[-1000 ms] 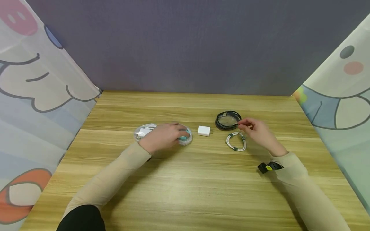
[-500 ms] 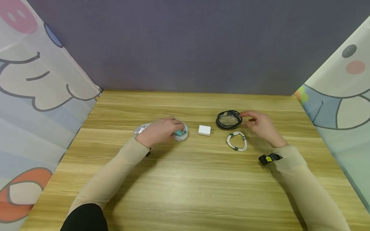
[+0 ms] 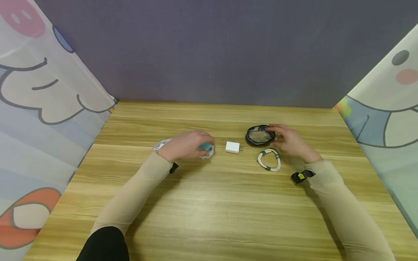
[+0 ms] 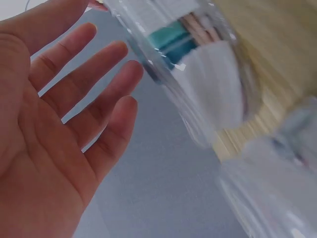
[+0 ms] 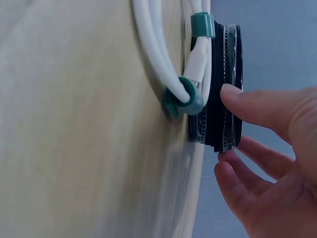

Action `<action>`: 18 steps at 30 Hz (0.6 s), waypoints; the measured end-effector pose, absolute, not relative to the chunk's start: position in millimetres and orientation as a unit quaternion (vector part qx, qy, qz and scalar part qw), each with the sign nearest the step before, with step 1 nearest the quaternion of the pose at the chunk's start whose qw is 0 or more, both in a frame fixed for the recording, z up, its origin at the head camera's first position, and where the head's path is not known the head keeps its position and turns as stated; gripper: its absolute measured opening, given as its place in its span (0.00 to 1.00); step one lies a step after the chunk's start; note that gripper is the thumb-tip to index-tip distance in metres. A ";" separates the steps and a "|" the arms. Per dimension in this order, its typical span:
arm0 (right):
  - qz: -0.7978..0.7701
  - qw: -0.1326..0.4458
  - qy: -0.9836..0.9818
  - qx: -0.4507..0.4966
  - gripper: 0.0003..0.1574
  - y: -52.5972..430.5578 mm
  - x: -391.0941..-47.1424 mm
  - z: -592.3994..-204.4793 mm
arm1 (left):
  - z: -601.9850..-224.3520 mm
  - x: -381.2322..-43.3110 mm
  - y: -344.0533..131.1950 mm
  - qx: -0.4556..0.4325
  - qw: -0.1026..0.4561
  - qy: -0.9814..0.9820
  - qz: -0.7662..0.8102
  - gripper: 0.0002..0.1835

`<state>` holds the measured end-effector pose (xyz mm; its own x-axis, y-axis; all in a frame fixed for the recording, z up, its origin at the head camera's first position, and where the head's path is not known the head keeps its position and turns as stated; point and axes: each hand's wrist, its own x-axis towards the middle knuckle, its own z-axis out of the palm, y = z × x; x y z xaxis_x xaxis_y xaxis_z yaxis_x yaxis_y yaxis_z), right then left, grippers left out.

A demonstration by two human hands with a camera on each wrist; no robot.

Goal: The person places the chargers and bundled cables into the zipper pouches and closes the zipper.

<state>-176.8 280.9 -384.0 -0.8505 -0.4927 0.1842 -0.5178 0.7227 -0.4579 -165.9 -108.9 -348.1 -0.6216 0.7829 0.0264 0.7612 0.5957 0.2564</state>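
My left hand (image 3: 187, 145) holds a clear rounded case (image 4: 210, 84) by its edge, thumb in front and fingers over the far side. White and teal items (image 4: 173, 42) show through its plastic. In the left wrist view the case is tilted and several of my fingers spread beside it. Behind that hand lies a second clear case (image 3: 160, 144), mostly hidden. My right hand (image 3: 291, 143) grips the right edge of a black-rimmed zip case (image 3: 260, 137) with a see-through top, thumb and fingers on either side (image 5: 225, 89). Nearer me lies a coiled white cable (image 3: 269, 160) with green ties.
A white wall charger (image 3: 232, 147) lies between the two hands, its prongs pointing right. The wood table (image 3: 209, 206) meets a grey panel (image 3: 209, 54) at the back, with printed cloth (image 3: 19, 145) at both sides.
My left hand has drawn the clear case slightly left and away from me, covering more of it. My right hand's fingers have spread from a pinched pose and closed around the black case's edge.
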 end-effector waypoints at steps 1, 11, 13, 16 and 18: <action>0.260 0.024 -0.927 0.270 0.37 280.8 -176.6 -384.2 | -347.5 -167.0 -106.8 0.434 0.046 0.891 0.129 0.18; 0.256 0.036 -0.931 0.259 0.28 276.5 -171.6 -385.2 | -346.6 -173.9 -82.4 0.453 0.043 0.876 0.161 0.17; 0.242 0.040 -0.932 0.267 0.30 275.9 -170.7 -385.5 | -347.3 -175.2 -76.8 0.440 0.048 0.882 0.162 0.17; 0.225 0.036 -0.933 0.278 0.32 275.1 -169.7 -386.7 | -348.9 -178.3 -69.0 0.413 0.055 0.895 0.161 0.18; 0.217 0.034 -0.934 0.283 0.33 274.3 -168.9 -387.2 | -351.5 -181.6 -63.8 0.395 0.060 0.904 0.156 0.18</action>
